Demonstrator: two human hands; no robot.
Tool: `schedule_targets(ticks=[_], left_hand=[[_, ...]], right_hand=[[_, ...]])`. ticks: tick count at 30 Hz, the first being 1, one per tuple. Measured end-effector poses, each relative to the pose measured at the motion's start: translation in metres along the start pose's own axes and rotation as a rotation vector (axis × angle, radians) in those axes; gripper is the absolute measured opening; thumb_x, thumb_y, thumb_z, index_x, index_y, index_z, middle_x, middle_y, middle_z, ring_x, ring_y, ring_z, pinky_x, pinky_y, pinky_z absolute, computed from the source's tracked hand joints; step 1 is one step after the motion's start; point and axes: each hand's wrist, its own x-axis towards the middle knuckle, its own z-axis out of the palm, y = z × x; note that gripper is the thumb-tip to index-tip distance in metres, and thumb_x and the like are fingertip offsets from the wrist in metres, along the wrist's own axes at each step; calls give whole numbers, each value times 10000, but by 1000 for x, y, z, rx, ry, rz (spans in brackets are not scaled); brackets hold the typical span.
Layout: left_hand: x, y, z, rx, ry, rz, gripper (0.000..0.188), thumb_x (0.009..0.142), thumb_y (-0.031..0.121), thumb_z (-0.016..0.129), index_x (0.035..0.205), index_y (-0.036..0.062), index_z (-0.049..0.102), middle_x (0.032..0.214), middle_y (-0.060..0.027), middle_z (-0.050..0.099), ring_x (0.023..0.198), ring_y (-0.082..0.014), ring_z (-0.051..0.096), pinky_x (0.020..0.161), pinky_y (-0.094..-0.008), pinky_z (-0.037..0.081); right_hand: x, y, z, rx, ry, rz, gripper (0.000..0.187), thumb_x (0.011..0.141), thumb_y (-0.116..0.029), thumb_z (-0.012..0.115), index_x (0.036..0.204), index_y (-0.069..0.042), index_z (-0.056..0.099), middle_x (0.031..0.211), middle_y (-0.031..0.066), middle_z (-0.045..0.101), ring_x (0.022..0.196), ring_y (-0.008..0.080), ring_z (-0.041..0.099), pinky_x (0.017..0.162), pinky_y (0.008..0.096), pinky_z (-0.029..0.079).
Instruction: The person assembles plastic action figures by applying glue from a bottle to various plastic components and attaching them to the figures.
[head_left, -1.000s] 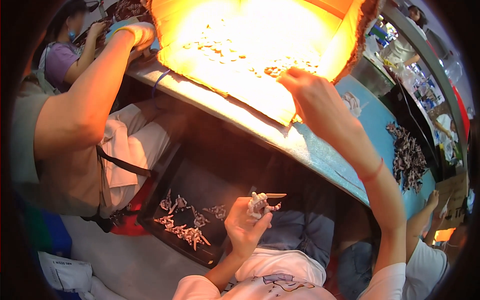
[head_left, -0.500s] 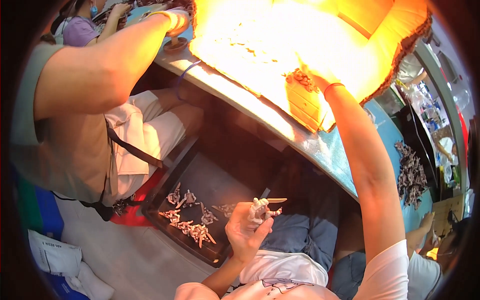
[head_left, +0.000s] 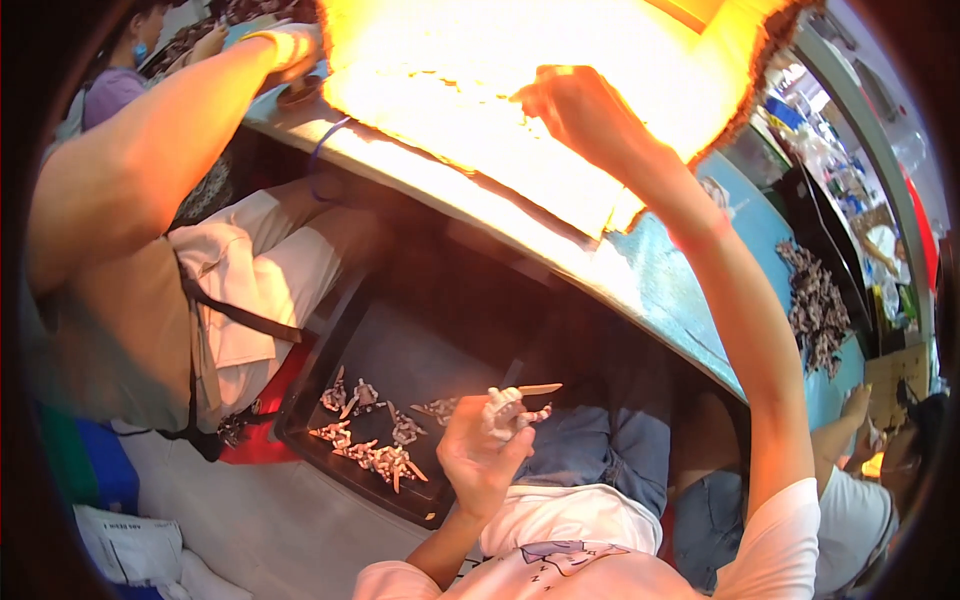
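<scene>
My left hand (head_left: 482, 455) is closed around a small pale figurine (head_left: 508, 412) with a tan blade sticking out to the right. It holds the figurine above my lap, just right of a black tray (head_left: 318, 480). Inside the tray lie several similar figurines (head_left: 380, 460), some with tan blades. My right hand (head_left: 580, 110) reaches over the brightly lit cardboard box (head_left: 690, 130) on the table. Its fingers are bent and drawn together; glare hides whatever is between them and most of the box's contents.
A co-worker's arm (head_left: 150, 160) reaches to the table on my left. The blue table (head_left: 690, 290) slants down to the right, bearing a heap of grey-brown parts (head_left: 815, 305). White bags (head_left: 130, 550) lie at lower left. Another person (head_left: 860, 520) sits at right.
My right hand has moved left across the box, its fingers now drawn together. My left hand keeps the figurine. The whole view has shifted slightly.
</scene>
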Motion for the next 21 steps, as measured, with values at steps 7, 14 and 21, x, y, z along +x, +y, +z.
schedule_targets(ticks=[7,14,21], left_hand=[[-7,-7,13,70,-101,19,272,704,-31,606,947,-2,486,897,-125,577,607,-144,560,460,-240,478],[-19,-20,59,97,-226,-59,309,666,-135,610,921,-11,487,867,-86,531,657,-115,577,512,-212,502],[-18,-33,83,199,-259,-30,278,677,-121,535,928,-14,481,912,-139,562,598,-148,549,456,-244,477]], right_hand=[[-182,-23,-86,39,71,126,227,692,85,588,872,-47,627,798,82,625,661,218,612,592,297,498],[-292,32,-97,70,106,341,210,703,98,565,842,-45,631,904,92,646,792,246,633,663,300,509],[-289,13,-108,118,181,645,130,704,11,609,823,-42,618,808,88,616,739,255,599,612,349,478]])
